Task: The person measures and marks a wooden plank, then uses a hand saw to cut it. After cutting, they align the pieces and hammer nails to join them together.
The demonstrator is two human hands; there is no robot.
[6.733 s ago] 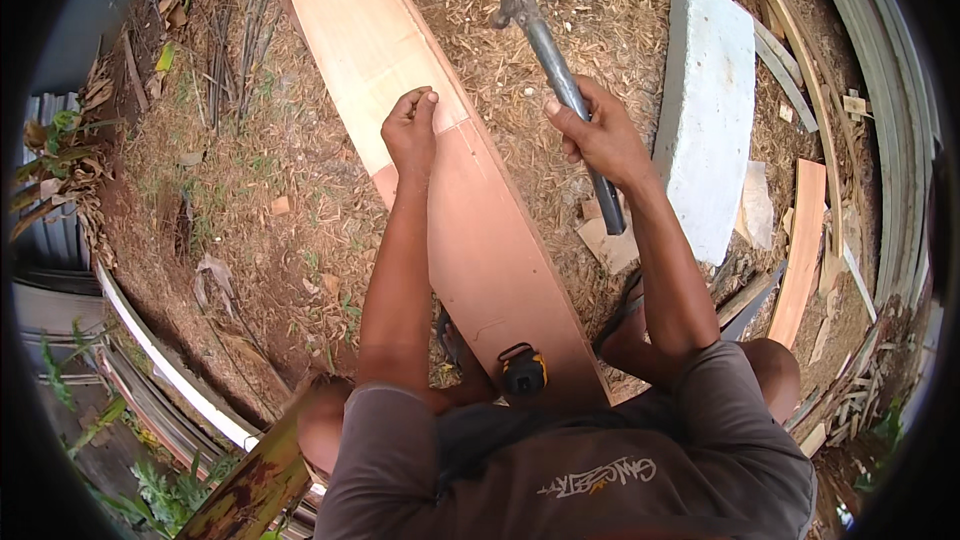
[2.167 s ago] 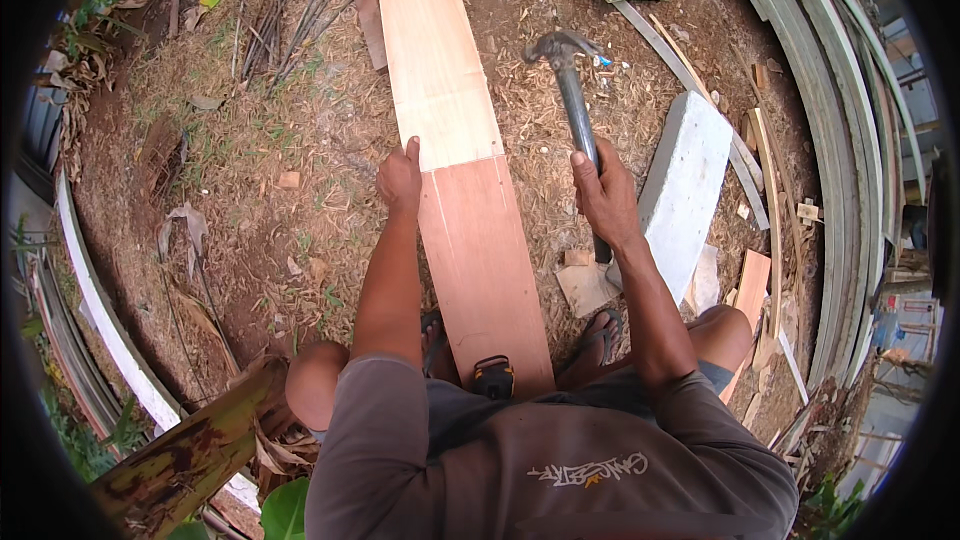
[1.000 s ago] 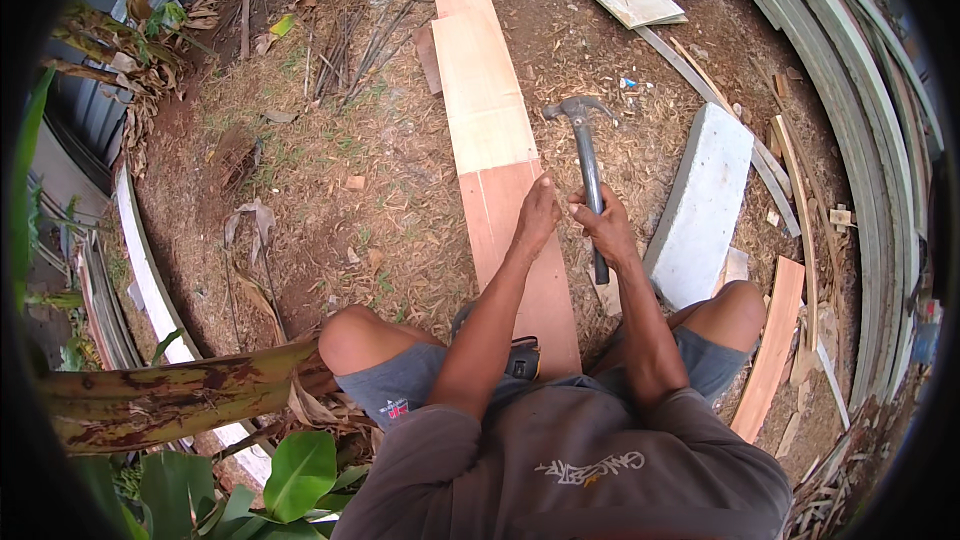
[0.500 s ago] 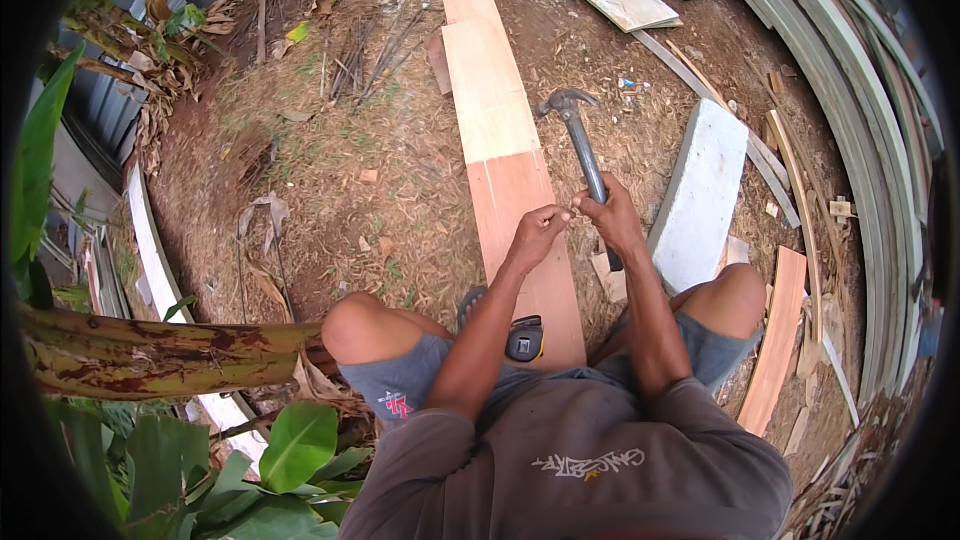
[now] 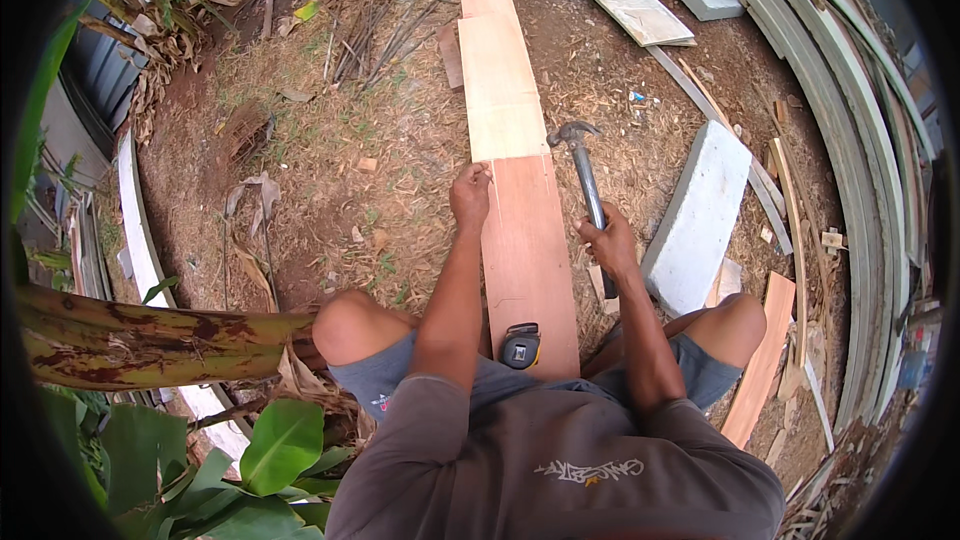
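Note:
My right hand (image 5: 612,242) is wrapped round the handle of a claw hammer (image 5: 587,173), its head pointing away from me, over the right side of the plank. Closed in a pinch, my left hand (image 5: 470,198) is at the left edge of the reddish wooden plank (image 5: 530,240), near its joint with a paler board (image 5: 500,90). Whatever those fingertips hold is too small to make out. Pencil-like lines run along the reddish plank near the joint. A black and yellow tape measure (image 5: 520,348) lies on its near end, between my legs.
A white block (image 5: 697,220) lies on the ground right of the plank, beside a reddish offcut (image 5: 762,360) and thin strips. Long stacked boards (image 5: 850,120) curve along the right. A banana stem (image 5: 160,342) crosses at the left, above green leaves (image 5: 283,447).
My left hand has moved away from my right hand, left and forward to the plank's left edge by the joint. The right hand has shifted slightly back, still holding the hammer.

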